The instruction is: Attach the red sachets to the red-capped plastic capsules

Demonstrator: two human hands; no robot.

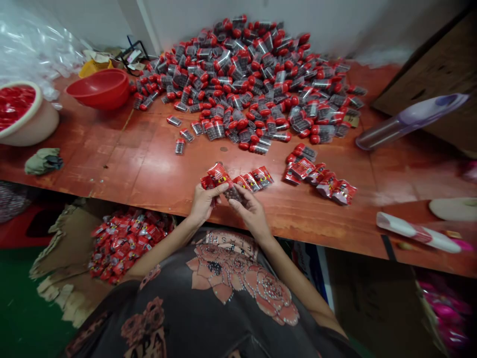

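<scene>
Between my two hands, close to the table's front edge, is a small clear container of dark pieces (233, 194) with a red printed wrapper (218, 172) at its upper left end. My left hand (203, 203) pinches the wrapper end between thumb and fingers. The fingers of my right hand (253, 211) are closed around the container's lower right end. Just beyond my right hand lies a short row of red printed packets (257, 179). More red packets (330, 184) rest further right, beside a few red-capped containers (303, 151).
A large heap of red-capped clear containers (238, 84) covers the table's back. A red bowl (99, 89) and a white tub (33, 119) stand left. A clear purple-ended tube (402, 122) and a white tube (417, 232) are right. Below sits a carton (70, 243) of red packets.
</scene>
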